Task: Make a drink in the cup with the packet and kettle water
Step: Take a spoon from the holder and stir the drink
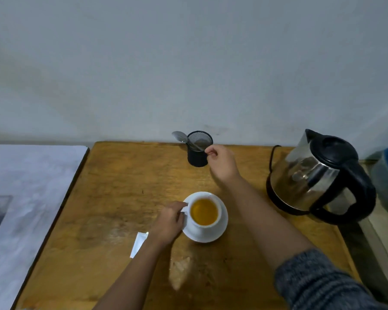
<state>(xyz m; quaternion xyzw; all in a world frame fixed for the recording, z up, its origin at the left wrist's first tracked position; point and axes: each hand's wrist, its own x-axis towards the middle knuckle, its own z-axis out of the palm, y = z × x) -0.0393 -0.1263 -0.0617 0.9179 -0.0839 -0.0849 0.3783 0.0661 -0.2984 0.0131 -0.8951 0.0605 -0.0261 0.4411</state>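
Left grip (pixel 169 220): fingers closed on the handle of the white cup (pixel 203 214), which holds amber liquid and sits on a white saucer (pixel 222 229) mid-table. Right grip (pixel 220 161): fingers curled together beside the black mesh holder (pixel 198 156) at the table's (pixel 110 198) far edge; contact unclear. Spoon (pixel 180 136): leaning in holder. Packet (pixel 139 243): white, lying toward the table's left edge. Kettle (pixel 318 177): steel, black-handled, right edge.
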